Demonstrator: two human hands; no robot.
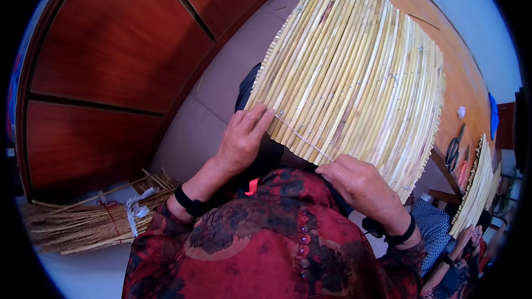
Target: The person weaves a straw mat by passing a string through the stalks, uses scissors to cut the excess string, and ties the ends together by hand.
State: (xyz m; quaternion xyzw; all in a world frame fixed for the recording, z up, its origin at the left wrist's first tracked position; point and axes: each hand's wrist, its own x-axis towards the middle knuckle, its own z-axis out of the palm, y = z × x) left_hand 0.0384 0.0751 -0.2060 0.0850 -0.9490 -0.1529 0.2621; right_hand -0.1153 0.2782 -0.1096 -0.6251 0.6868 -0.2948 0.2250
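A mat of pale yellow stalks (354, 72), laid side by side and stitched in rows, slopes from my lap up toward the wooden table. Its near-left edge is gripped by my left hand (242, 137), fingers pressed together on the outer stalks and thumb hidden. A thin white string (303, 139) runs taut across the near ends of the stalks, from the left fingertips to my right hand (363, 186). There the thumb and curled fingers pinch the string close to the mat's near edge. Whether a needle is in that pinch is hidden.
Black-handled scissors (453, 149) and an orange-handled tool (463, 170) lie on the wooden table (463, 77) at right. A co-worker's hands (471, 235) hold another stalk mat (471, 194). A tied bundle of dry stalks (88, 221) lies at lower left, by reddish wooden cabinets (116, 39).
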